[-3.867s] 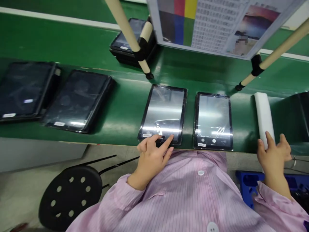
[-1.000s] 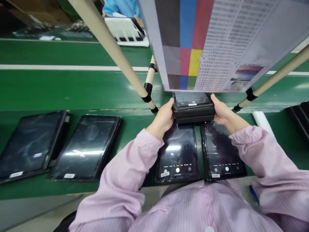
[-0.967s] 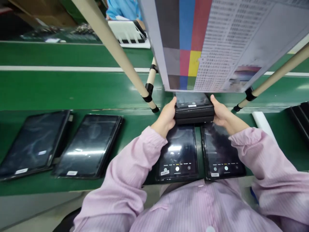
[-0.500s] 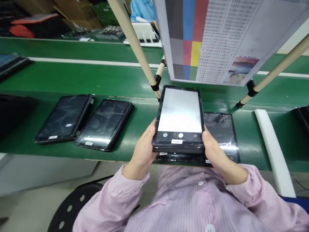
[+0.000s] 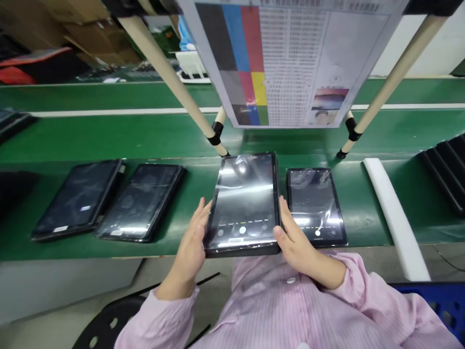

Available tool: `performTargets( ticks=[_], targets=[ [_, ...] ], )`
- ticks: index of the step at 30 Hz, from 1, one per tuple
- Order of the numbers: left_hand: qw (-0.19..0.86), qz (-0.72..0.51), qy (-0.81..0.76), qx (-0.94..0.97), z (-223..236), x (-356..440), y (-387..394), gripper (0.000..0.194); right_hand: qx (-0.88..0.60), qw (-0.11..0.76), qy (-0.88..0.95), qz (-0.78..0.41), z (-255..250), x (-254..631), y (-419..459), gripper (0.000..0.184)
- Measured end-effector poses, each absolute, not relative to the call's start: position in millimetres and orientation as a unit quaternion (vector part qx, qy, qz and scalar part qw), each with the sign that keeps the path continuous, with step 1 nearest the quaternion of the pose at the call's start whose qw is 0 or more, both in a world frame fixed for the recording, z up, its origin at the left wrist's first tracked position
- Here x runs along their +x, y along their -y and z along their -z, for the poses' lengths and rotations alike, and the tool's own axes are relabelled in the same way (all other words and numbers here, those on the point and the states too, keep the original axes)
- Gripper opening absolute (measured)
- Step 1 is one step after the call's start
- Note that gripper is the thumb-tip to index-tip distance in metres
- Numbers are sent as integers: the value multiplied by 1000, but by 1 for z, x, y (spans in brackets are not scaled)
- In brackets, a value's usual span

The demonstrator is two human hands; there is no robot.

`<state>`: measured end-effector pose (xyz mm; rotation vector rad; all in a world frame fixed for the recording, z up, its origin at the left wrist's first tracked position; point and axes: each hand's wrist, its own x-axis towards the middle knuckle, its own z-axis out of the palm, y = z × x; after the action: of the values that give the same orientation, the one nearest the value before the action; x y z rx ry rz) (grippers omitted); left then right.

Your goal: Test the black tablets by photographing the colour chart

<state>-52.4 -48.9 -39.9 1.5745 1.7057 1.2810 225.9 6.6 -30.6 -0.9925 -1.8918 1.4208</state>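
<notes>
Two hands grip a tablet (image 5: 243,203) at centre frame, the left hand (image 5: 187,247) closed on its left edge and the right hand (image 5: 300,240) on its right edge, both near the bottom. Its long axis points away from the onlooker's side of the table, toward the colour chart (image 5: 261,63). The right hand is nearer a second tablet (image 5: 314,206) lying on the green table (image 5: 109,138).

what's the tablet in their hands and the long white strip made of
The tablet looks like glass under clear plastic film, glossy with streaky reflections, in a dark frame, probably plastic. The white strip looks like foam: matte, with soft rounded edges, though the picture cannot confirm it.
</notes>
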Motion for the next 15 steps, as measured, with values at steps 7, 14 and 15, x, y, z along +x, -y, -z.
performTargets(
  ticks=[7,14,15],
  targets=[
    [281,-511,-511,632,19,52,50,72,-376,353,758,-400,-11,330,6,78],
    [302,-460,-451,703,47,117,18,84,-453,320,757,-346,53,419,-4,76],
    [303,-448,-471,697,53,119,15,83,-457,310,762,-337,65,422,-9,75]
  ],
)
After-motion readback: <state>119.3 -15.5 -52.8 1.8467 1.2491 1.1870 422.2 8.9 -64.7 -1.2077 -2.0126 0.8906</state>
